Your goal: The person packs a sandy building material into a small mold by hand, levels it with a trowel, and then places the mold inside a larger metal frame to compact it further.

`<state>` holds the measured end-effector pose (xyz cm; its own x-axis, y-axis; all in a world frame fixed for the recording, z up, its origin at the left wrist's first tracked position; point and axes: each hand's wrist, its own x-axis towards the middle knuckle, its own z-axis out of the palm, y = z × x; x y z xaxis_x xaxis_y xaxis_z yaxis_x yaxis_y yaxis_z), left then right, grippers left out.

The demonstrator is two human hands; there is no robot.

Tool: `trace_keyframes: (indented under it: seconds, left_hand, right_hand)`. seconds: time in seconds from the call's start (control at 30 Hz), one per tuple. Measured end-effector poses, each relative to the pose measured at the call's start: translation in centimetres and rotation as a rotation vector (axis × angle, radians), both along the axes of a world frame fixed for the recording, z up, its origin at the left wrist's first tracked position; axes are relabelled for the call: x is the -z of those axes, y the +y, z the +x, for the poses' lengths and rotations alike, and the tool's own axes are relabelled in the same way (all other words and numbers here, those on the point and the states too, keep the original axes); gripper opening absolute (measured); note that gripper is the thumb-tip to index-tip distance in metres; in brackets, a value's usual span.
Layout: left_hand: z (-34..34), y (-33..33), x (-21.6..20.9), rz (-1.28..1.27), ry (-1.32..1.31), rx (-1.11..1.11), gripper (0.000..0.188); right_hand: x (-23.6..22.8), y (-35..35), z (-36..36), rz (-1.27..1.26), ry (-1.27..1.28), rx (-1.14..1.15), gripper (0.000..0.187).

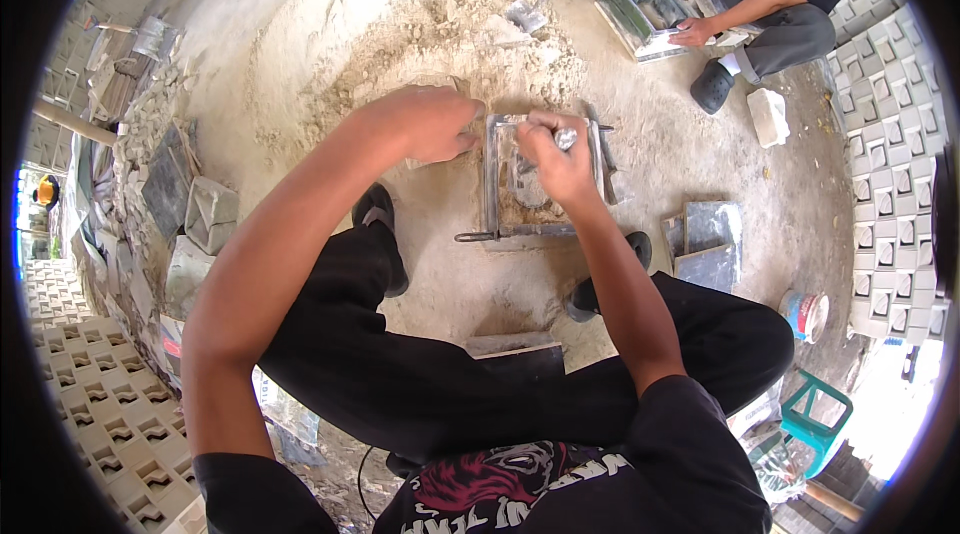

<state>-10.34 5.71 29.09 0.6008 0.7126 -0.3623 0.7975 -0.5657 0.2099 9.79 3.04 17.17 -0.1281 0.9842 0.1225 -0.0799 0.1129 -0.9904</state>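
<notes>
Between my feet lies a rectangular metal mould (490, 184) with a pin-like rod at its near left corner and sandy grey mix inside. A recessed, rounded shape (530, 189) shows in its middle. My right hand (560, 156) is a fist over the mould's far part, around a tool whose pale, shiny handle end (566, 138) sticks out; its working end is hidden. At the mould's left side, my left hand (432, 124) has bent fingers over the edge of the sand heap. A pale edge shows beneath it, but what it grips is unclear.
A large sand heap (370, 24) spreads ahead, with a trowel (540, 4) on it. At the far right, a seated co-worker handles another mould (650, 9). Dark plates (705, 239), a white block (768, 118), a bucket (805, 316) and a green stool (818, 419) stand right.
</notes>
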Motion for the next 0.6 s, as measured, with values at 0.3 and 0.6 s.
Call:
trace_keyframes:
  seconds: [0.3,0.6]
  left_hand:
    - [0.1,0.6,1.4,-0.16,0.057,-0.058,0.034]
    - [0.1,1.9,1.8,-0.166,0.082,-0.051,0.035]
  right_hand:
    - [-1.1,-1.5,-0.4,0.009,-0.072,-0.06,0.019]
    - [-1.4,-1.4,-1.1,-0.014,-0.096,-0.055,0.025]
